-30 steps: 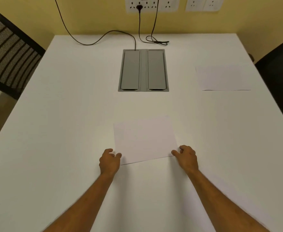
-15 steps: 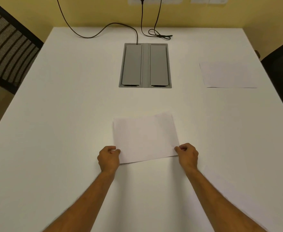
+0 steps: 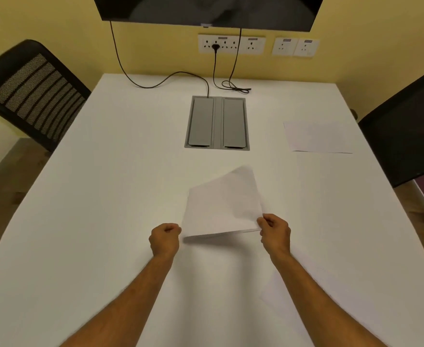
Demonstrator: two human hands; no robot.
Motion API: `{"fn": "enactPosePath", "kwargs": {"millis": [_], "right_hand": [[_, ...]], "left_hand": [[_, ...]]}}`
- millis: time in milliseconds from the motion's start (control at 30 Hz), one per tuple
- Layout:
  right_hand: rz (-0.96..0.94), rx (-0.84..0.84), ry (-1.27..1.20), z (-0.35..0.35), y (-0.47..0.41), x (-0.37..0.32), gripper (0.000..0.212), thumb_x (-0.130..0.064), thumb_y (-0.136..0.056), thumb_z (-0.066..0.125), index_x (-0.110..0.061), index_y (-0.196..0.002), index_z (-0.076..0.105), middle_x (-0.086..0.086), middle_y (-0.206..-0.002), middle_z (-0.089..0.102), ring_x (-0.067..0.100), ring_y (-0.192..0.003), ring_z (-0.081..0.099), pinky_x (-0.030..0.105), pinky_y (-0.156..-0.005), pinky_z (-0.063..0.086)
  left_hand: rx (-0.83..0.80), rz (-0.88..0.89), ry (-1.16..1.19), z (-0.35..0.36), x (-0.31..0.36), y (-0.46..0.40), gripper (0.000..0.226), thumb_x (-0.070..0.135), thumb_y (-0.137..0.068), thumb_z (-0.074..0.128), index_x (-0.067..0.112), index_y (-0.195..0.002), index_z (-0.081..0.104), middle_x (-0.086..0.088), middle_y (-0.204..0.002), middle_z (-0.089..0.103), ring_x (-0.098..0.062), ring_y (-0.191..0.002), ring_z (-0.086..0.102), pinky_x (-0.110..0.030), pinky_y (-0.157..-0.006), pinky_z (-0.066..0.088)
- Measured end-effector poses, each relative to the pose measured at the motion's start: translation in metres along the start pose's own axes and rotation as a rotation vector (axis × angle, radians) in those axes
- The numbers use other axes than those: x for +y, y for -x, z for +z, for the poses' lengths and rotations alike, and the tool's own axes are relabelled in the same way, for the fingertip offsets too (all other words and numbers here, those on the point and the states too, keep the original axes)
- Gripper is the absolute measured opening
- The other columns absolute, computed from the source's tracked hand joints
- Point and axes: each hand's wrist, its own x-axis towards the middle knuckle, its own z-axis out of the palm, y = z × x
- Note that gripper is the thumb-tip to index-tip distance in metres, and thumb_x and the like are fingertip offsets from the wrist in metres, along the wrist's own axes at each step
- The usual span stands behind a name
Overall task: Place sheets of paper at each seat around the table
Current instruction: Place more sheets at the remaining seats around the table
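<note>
A white sheet of paper (image 3: 223,206) is lifted and tilted above the white table (image 3: 105,209), in front of me. My right hand (image 3: 275,231) pinches its near right corner. My left hand (image 3: 166,236) is closed at its near left corner, thumb and forefinger against the edge. A second sheet (image 3: 316,137) lies flat at the right side, in front of the right chair (image 3: 406,136). A third sheet (image 3: 288,296) lies near me, partly under my right forearm.
A black mesh chair (image 3: 30,93) stands at the table's left side. A grey cable box (image 3: 217,122) is set into the table's middle. Black cables (image 3: 155,83) run from wall sockets (image 3: 231,43) across the far edge. A dark screen (image 3: 206,8) hangs on the wall.
The sheet lay flat under both hands; now it is raised off the table and tilted, its far edge up. The view has tipped up, showing the wall and screen.
</note>
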Motion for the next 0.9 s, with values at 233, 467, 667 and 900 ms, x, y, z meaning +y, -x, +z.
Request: {"fn": "enactPosePath", "kwargs": {"millis": [233,467,667,900], "right_hand": [[-0.018,-0.083,-0.081,-0.029,0.040,-0.027,0.010,-0.009,-0.093,0.065,-0.013,-0.093,0.075,0.008,-0.067,0.063,0.019,-0.054,0.052,0.031,-0.051,0.051],[-0.022,-0.144,-0.137,-0.046,0.077,-0.031,0.009,-0.007,-0.094,0.066,-0.008,-0.096,0.074,0.012,-0.068,0.061,0.020,-0.054,0.052,0.033,-0.055,0.051],[-0.035,-0.191,-0.136,-0.036,0.106,-0.025,0.009,-0.006,-0.094,0.066,-0.006,-0.098,0.074,0.014,-0.073,0.063,0.021,-0.055,0.053,0.037,-0.058,0.051],[-0.071,-0.302,-0.138,-0.002,0.133,-0.036,0.013,-0.004,-0.094,0.065,0.002,-0.103,0.072,0.013,-0.072,0.058,0.022,-0.056,0.049,0.034,-0.055,0.049]], "left_hand": [[-0.023,0.069,-0.029,-0.034,-0.006,0.027,0.015,0.010,-0.089,0.069,0.008,-0.104,0.073,-0.006,-0.101,0.071,-0.026,-0.097,0.066,-0.033,-0.089,0.053],[-0.003,0.011,-0.019,-0.078,-0.018,0.039,0.041,0.020,-0.090,0.068,0.007,-0.128,0.063,-0.012,-0.127,0.066,-0.031,-0.115,0.063,-0.041,-0.101,0.050],[-0.039,-0.031,0.104,-0.126,-0.041,0.050,0.027,0.006,-0.087,0.066,0.006,-0.113,0.073,-0.010,-0.110,0.073,-0.024,-0.086,0.072,-0.028,-0.070,0.053],[-0.004,-0.063,0.252,-0.185,-0.060,0.061,0.023,0.006,-0.089,0.066,0.008,-0.110,0.073,-0.006,-0.107,0.073,-0.020,-0.086,0.071,-0.025,-0.068,0.051]]}}
